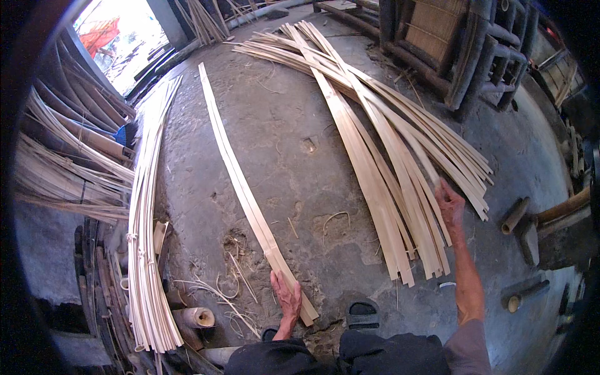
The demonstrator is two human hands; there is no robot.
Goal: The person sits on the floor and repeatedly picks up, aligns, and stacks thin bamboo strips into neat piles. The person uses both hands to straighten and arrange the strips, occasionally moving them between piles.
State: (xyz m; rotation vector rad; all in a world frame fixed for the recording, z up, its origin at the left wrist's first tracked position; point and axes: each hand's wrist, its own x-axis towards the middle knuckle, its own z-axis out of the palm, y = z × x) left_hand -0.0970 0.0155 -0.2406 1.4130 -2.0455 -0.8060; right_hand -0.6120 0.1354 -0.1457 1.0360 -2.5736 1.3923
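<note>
My left hand [287, 302] is down by the near end of a narrow pair of pale bamboo strips [237, 178] lying lengthwise on the floor. Its fingers and thumb are closed around their edges. To the right, my right hand [450, 204] pinches the end of a bamboo strip [427, 164] at the side of a fanned pile. In that pile, several flat bundles of bamboo strips [356, 150] cross one another near their far ends. The fingertips of my right hand are partly hidden.
A tied bundle of thin strips [142, 231] lies along the left. Beside it are a hollow bamboo piece [199, 317] and scattered shavings [234, 269]. Dark bamboo furniture [456, 50] stands at the far right. More bamboo pieces [515, 215] lie at right. A bright doorway opens far left.
</note>
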